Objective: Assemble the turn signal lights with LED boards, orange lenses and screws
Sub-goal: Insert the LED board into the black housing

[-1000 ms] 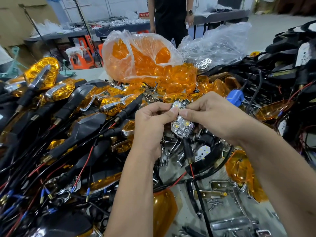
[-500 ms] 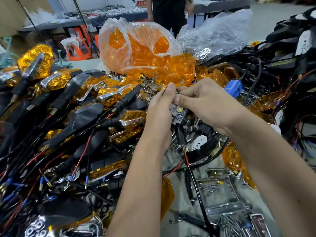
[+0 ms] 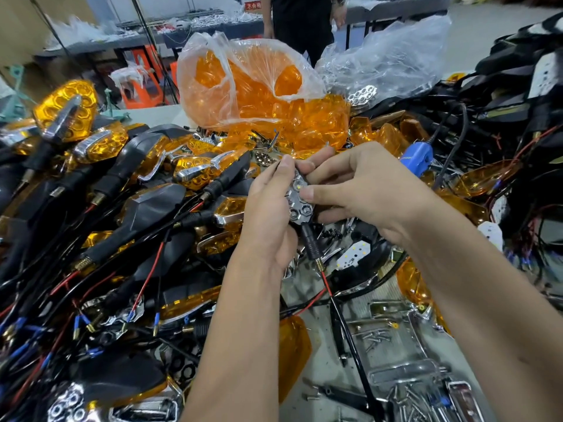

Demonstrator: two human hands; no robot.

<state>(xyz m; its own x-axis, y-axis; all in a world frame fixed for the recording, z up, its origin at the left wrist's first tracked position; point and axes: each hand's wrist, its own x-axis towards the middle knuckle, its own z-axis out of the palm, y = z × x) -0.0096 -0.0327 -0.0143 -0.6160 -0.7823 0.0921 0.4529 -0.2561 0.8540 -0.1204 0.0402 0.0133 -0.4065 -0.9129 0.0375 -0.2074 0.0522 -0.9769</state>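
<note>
Both hands hold one turn signal light point(image 3: 300, 205) above the table's middle; its chrome honeycomb reflector with LEDs faces me, and its black stem and red-black wire hang down. My left hand point(image 3: 271, 208) wraps the housing from the left. My right hand point(image 3: 362, 190) pinches the reflector's top and side with thumb and fingers. A clear bag of orange lenses point(image 3: 253, 86) stands behind the hands. Loose screws point(image 3: 374, 338) lie on the table at the lower right. A white LED board point(image 3: 355, 254) lies just below my right hand.
A big pile of finished signals with orange lenses and wires point(image 3: 100, 184) fills the left. Black housings and wires point(image 3: 518, 95) heap up on the right. A blue tool point(image 3: 419, 155) lies behind my right hand. A person in black point(image 3: 301, 22) stands at the far table.
The hands and the light have risen slightly and turned, so more of the reflector's face shows than half a second ago. The left fingers have shifted up along the housing.
</note>
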